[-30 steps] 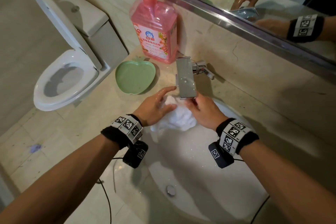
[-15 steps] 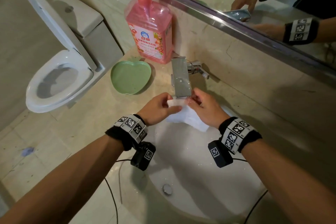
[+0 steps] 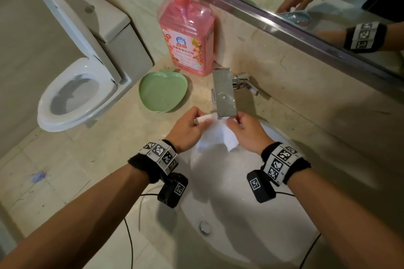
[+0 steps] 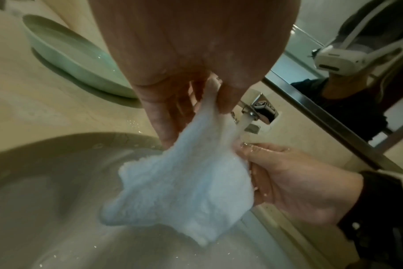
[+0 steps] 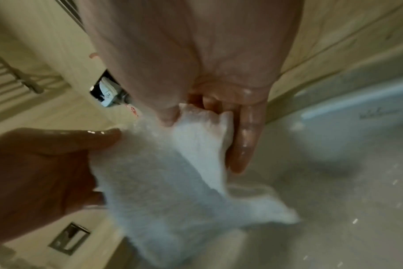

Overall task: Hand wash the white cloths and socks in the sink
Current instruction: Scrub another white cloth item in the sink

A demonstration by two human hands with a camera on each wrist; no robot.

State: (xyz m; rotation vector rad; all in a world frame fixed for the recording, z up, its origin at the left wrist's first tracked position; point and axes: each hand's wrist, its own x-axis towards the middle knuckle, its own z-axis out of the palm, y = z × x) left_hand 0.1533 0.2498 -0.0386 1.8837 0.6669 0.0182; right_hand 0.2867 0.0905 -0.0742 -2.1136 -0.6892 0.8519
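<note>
Under the faucet (image 3: 224,91), a white cloth (image 3: 215,135) is pinched by left hand (image 3: 187,130) and right hand (image 3: 247,133). Running water, seemingly striking it, is shown only by the left wrist view.

We see one white cloth (image 3: 215,135), fluffy and wet, stretched by its top corners under the running faucet (image 3: 225,94); the rest hangs down over the white sink (image 3: 240,214).
</note>
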